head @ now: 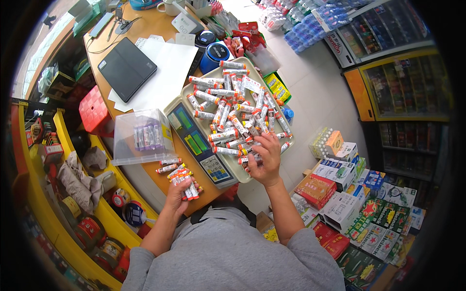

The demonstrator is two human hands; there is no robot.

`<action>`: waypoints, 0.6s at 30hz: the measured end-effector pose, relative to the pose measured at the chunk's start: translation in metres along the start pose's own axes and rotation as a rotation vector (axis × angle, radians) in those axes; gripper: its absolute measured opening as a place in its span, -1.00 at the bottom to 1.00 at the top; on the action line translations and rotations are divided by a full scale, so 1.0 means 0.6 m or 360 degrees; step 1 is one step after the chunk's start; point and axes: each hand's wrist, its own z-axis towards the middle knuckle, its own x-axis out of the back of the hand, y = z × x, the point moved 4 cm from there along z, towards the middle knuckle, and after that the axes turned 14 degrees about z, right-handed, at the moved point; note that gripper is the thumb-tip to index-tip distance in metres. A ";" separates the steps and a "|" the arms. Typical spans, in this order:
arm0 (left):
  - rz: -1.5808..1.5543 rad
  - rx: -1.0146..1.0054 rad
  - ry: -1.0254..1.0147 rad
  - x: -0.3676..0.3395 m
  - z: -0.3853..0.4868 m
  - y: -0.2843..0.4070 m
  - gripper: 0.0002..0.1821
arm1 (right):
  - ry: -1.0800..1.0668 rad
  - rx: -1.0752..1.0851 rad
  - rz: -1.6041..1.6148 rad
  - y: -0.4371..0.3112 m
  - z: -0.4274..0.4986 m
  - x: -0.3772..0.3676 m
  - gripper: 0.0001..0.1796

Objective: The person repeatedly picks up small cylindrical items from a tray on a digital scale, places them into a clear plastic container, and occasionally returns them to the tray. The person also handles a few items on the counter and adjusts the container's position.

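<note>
My left hand (179,194) grips a bundle of several stick-shaped wrapped snacks (185,184), silver with red or yellow ends, above the wooden desk. A few loose sticks (168,167) lie just beyond it. My right hand (267,160) is over the near right corner of a weighing scale's cream tray (238,177), its thumb and fingers apart around some sticks. A heap of the same sticks (233,112) fills most of the tray, with a small white printed slip (251,84) on top. Left of the tray sits the scale's keypad and green display panel (196,143).
A clear plastic box (142,138) with purple-ended sticks in it stands left of the scale. Farther off are a black tablet case (127,69), white paper (165,72) and a blue canister (214,56). Yellow shelves (120,203) flank my left; stacked cartons (342,211) and drinks coolers (404,87) my right.
</note>
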 end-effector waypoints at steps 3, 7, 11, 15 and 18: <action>0.0003 -0.0006 0.0013 -0.003 -0.001 0.001 -0.45 | 0.0143 -0.0061 -0.0034 0.002 -0.002 0.009 -0.69; 0.0013 0.0024 0.0040 -0.009 -0.002 -0.004 -0.45 | 0.0257 -0.0125 -0.0057 0.005 -0.001 0.016 -0.70; -0.0031 0.0019 -0.0005 -0.016 -0.005 -0.009 -0.45 | 0.0256 -0.0091 -0.0130 -0.002 -0.007 0.019 -0.70; -0.0067 0.0014 -0.0046 -0.021 -0.011 -0.011 -0.43 | 0.0226 -0.0060 -0.0100 -0.018 -0.025 0.011 -0.71; -0.0100 0.0001 -0.0079 -0.025 -0.016 -0.011 -0.42 | 0.0087 -0.0011 -0.0098 -0.029 -0.040 -0.004 -0.71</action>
